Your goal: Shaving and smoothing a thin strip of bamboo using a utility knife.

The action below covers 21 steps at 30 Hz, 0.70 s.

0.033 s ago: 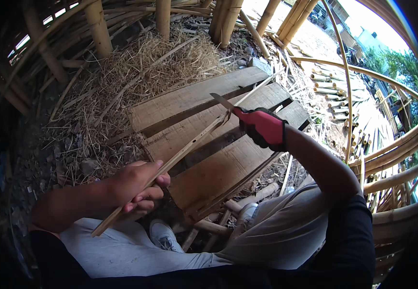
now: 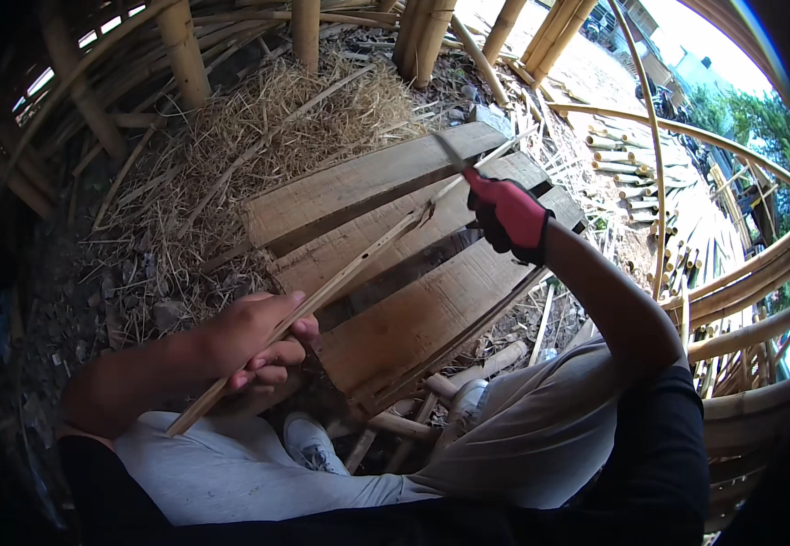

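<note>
Plank platform [image 2: 408,332] — bamboo strip [image 2: 354,270] across.

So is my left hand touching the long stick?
Touching. The head view shows the left hand closed around the long stick, with the stick running through its grip.

You have room over the worktop's [image 2: 422,318] near edge, between left hand [image 2: 251,329] and right hand [image 2: 508,220]; the bamboo strip [image 2: 358,267] and knife [image 2: 454,153] bar the way to the far edge.
</note>
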Each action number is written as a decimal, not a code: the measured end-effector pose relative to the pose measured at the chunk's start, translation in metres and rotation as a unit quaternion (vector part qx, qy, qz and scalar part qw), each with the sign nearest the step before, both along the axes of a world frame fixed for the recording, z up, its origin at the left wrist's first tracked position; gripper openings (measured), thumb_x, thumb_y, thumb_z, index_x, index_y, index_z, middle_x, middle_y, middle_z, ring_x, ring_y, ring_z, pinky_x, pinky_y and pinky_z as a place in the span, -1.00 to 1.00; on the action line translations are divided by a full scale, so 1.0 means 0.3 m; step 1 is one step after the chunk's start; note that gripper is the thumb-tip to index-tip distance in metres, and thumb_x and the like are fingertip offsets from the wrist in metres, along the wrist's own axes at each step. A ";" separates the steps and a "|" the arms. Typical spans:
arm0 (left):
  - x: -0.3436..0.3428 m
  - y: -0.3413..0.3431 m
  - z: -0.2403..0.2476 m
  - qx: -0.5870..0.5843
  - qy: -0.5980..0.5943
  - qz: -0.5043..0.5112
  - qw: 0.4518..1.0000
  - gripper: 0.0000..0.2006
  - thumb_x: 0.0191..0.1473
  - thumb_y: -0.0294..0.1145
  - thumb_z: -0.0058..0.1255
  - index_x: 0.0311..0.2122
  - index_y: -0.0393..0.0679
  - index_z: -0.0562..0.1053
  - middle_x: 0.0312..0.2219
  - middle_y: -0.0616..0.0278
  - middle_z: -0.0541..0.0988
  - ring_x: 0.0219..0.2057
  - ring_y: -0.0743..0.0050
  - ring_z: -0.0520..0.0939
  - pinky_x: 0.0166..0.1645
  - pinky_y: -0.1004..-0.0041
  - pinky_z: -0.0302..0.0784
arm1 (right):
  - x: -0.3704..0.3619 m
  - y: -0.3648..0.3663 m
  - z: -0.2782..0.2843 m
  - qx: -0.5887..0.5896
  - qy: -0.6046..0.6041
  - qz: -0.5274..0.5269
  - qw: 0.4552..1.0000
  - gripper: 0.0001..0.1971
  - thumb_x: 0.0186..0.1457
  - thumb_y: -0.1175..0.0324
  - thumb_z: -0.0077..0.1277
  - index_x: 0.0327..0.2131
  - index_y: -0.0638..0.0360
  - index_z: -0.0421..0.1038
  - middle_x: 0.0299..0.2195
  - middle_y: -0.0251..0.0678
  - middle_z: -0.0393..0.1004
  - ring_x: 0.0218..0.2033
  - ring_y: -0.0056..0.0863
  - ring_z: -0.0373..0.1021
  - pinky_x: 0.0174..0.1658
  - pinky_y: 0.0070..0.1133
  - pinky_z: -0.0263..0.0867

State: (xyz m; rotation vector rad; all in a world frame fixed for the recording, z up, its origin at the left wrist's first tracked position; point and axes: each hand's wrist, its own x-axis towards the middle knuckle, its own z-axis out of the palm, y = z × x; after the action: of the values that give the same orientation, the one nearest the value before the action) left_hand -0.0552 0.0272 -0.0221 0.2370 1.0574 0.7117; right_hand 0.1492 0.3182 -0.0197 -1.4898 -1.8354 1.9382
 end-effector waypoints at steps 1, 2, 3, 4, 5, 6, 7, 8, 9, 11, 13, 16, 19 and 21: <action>-0.012 0.008 -0.006 0.002 0.005 -0.001 1.000 -0.65 0.32 -0.01 -0.52 -0.36 -0.02 0.18 -0.83 0.44 0.11 -0.91 0.64 0.10 -0.81 0.64 0.02 | 0.002 0.031 0.007 0.039 0.102 -0.108 0.988 -0.56 0.26 -0.09 -0.19 -0.56 0.00 0.20 -0.79 -0.57 0.02 -0.87 -0.62 -0.07 -0.77 -0.61 -0.17; -0.017 0.013 -0.010 0.005 0.011 -0.001 1.000 -0.64 0.32 -0.01 -0.52 -0.36 -0.03 0.18 -0.83 0.43 0.11 -0.92 0.64 0.09 -0.81 0.64 0.02 | 0.008 0.021 -0.018 0.039 0.102 -0.106 0.988 -0.56 0.26 -0.09 -0.19 -0.56 0.00 0.20 -0.79 -0.57 0.02 -0.87 -0.62 -0.07 -0.77 -0.61 -0.17; -0.006 0.012 -0.008 0.005 0.011 0.001 1.000 -0.64 0.32 -0.01 -0.52 -0.36 -0.03 0.18 -0.83 0.43 0.11 -0.92 0.64 0.09 -0.81 0.64 0.02 | 0.015 -0.015 -0.057 0.034 0.022 -0.016 0.999 -0.54 0.25 -0.10 -0.18 -0.58 -0.01 0.19 -0.80 -0.58 0.01 -0.87 -0.62 -0.07 -0.77 -0.59 -0.17; 0.013 0.010 -0.005 0.007 0.042 -0.011 0.999 -0.64 0.32 0.00 -0.51 -0.36 -0.04 0.19 -0.83 0.42 0.11 -0.92 0.64 0.09 -0.81 0.64 0.02 | 0.017 -0.046 -0.068 0.029 -0.060 0.071 0.995 -0.53 0.23 -0.12 -0.16 -0.60 -0.03 0.17 -0.80 -0.58 0.00 -0.87 -0.62 -0.07 -0.77 -0.58 -0.17; 0.023 0.012 -0.003 0.009 0.072 -0.022 0.997 -0.63 0.32 0.00 -0.51 -0.37 -0.04 0.19 -0.83 0.42 0.12 -0.92 0.64 0.09 -0.81 0.64 0.02 | 0.015 -0.028 -0.063 0.029 -0.061 0.069 0.995 -0.53 0.23 -0.12 -0.16 -0.60 -0.03 0.17 -0.80 -0.58 0.00 -0.87 -0.62 -0.07 -0.77 -0.58 -0.17; 0.011 0.022 -0.009 0.009 0.072 -0.024 0.997 -0.63 0.32 0.00 -0.51 -0.37 -0.04 0.19 -0.83 0.42 0.12 -0.92 0.64 0.09 -0.81 0.64 0.02 | 0.007 0.013 -0.052 0.013 -0.020 0.030 0.999 -0.53 0.23 -0.14 -0.17 -0.58 -0.01 0.18 -0.79 -0.56 0.02 -0.87 -0.60 -0.04 -0.76 -0.57 -0.11; -0.012 0.021 -0.016 -0.001 0.048 -0.011 0.999 -0.63 0.32 0.03 -0.52 -0.38 -0.01 0.18 -0.85 0.41 0.11 -0.93 0.60 0.11 -0.81 0.60 0.01 | -0.001 0.042 -0.046 -0.006 0.023 -0.011 1.000 -0.53 0.22 -0.16 -0.18 -0.55 0.00 0.19 -0.78 -0.54 0.04 -0.86 -0.57 -0.01 -0.75 -0.56 -0.05; -0.022 0.019 -0.018 -0.007 0.023 0.002 1.000 -0.62 0.32 0.06 -0.54 -0.40 0.02 0.17 -0.86 0.39 0.10 -0.95 0.57 0.13 -0.81 0.55 0.00 | 0.002 0.074 -0.040 -0.022 0.064 -0.051 0.996 -0.52 0.22 -0.18 -0.18 -0.53 0.01 0.20 -0.77 -0.51 0.07 -0.86 -0.55 0.01 -0.73 -0.55 0.02; -0.009 0.031 -0.017 -0.001 0.023 -0.002 1.000 -0.62 0.32 0.06 -0.54 -0.40 0.02 0.17 -0.86 0.39 0.10 -0.95 0.57 0.13 -0.81 0.55 0.00 | 0.027 0.163 -0.095 0.039 0.076 -0.105 0.991 -0.52 0.22 -0.18 -0.20 -0.51 0.01 0.23 -0.77 -0.51 0.06 -0.83 -0.54 0.04 -0.69 -0.52 0.05; 0.005 0.020 -0.024 -0.004 -0.002 -0.002 1.000 -0.62 0.32 0.06 -0.53 -0.40 0.02 0.16 -0.86 0.40 0.09 -0.95 0.57 0.13 -0.82 0.56 0.01 | 0.014 0.152 -0.111 0.091 0.087 -0.155 0.980 -0.53 0.22 -0.19 -0.22 -0.49 0.01 0.25 -0.76 -0.50 0.05 -0.80 -0.53 0.06 -0.65 -0.49 0.09; 0.000 0.009 -0.025 -0.012 -0.001 0.006 1.000 -0.62 0.32 0.06 -0.53 -0.40 0.02 0.16 -0.86 0.40 0.09 -0.95 0.57 0.13 -0.82 0.57 0.01 | -0.046 -0.050 0.004 0.033 -0.067 0.020 0.997 -0.52 0.21 -0.16 -0.15 -0.56 0.02 0.22 -0.80 -0.53 0.03 -0.85 -0.56 -0.03 -0.72 -0.52 -0.02; -0.015 0.002 0.004 -0.010 0.003 -0.001 1.000 -0.63 0.32 0.03 -0.53 -0.40 0.01 0.16 -0.85 0.41 0.10 -0.93 0.60 0.12 -0.83 0.59 0.00 | -0.041 -0.059 0.041 0.045 -0.038 -0.056 0.997 -0.53 0.22 -0.12 -0.12 -0.54 0.06 0.25 -0.81 -0.55 0.03 -0.86 -0.60 -0.02 -0.74 -0.55 -0.05; 0.007 0.008 -0.005 -0.003 0.009 -0.009 1.000 -0.64 0.33 -0.01 -0.54 -0.39 -0.02 0.17 -0.84 0.42 0.11 -0.93 0.62 0.12 -0.83 0.61 0.00 | -0.006 -0.008 -0.034 0.085 -0.014 -0.078 0.993 -0.53 0.21 -0.14 -0.13 -0.50 0.08 0.31 -0.79 -0.53 0.10 -0.85 -0.62 0.04 -0.76 -0.56 -0.03; -0.001 0.007 -0.005 -0.002 0.018 -0.015 1.000 -0.64 0.33 -0.02 -0.54 -0.39 -0.02 0.17 -0.84 0.42 0.11 -0.93 0.62 0.12 -0.83 0.62 0.00 | -0.030 -0.066 -0.021 -0.032 -0.121 0.110 0.986 -0.49 0.19 -0.22 -0.15 -0.55 0.01 0.24 -0.82 -0.56 0.05 -0.88 -0.65 -0.03 -0.78 -0.60 -0.12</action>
State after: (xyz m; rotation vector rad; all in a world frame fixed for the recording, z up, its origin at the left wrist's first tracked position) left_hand -0.0554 0.0293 -0.0236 0.2633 1.0880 0.6807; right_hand 0.1403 0.2984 -0.0260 -1.6705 -2.1406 2.0031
